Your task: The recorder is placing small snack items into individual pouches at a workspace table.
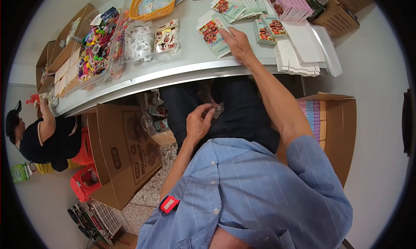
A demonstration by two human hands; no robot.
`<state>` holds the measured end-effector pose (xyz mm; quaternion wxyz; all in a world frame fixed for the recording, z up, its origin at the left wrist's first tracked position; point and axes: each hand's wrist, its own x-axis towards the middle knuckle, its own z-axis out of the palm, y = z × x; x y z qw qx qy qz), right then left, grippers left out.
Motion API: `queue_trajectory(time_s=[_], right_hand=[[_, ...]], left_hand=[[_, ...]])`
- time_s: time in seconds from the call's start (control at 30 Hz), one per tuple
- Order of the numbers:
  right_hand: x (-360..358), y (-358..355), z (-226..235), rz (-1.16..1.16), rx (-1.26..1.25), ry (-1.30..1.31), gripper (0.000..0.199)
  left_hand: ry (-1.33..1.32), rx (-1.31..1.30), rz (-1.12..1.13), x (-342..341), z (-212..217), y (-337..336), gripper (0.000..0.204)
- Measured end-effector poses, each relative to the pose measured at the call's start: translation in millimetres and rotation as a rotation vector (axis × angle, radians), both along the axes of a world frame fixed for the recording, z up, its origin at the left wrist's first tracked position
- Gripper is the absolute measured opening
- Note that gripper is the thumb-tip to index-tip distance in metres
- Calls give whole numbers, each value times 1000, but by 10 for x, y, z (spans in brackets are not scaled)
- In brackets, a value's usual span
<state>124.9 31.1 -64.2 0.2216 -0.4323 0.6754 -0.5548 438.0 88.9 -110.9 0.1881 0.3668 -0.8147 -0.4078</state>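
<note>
My right hand (pixel 238 46) is at the table's front edge, its fingers closed on a flat light-green printed carton (pixel 211 32) with red pictures. Down at my lap, my left hand (pixel 200 122) is closed in a pinch on a small clear plastic packet (pixel 219 110); what the packet contains is too small to make out. More flat green cartons (pixel 242 6) lie fanned out beyond my right hand. To the right of that hand stand folded-up small green boxes (pixel 271 27).
On the table are a clear bin of colourful small pieces (pixel 97 45), a yellow basket (pixel 149 17), bagged stickers (pixel 167 36), pink boxes (pixel 292 8) and white cartons (pixel 303 40). Open cardboard boxes (pixel 130 149) flank my legs. Another person (pixel 43 136) works at the far left.
</note>
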Motion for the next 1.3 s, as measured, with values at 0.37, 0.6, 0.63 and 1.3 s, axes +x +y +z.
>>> queue_trajectory(time_s=[0.37,0.6,0.63,1.3], right_hand=[[54,44,133,-20,-51,-77,39],[101,56,138,-2,-93,-161,36],[98,74,133,-1,-107,-186,35],[79,135,327,-62,165,-181,25]], left_hand=[[468,620,231,276,-63,-21,18],[158,377,93,34,-123,6,23],[85,346,51,-27,-140,-19,24],[-938,832,-1184,-1146,-2009,101,42]])
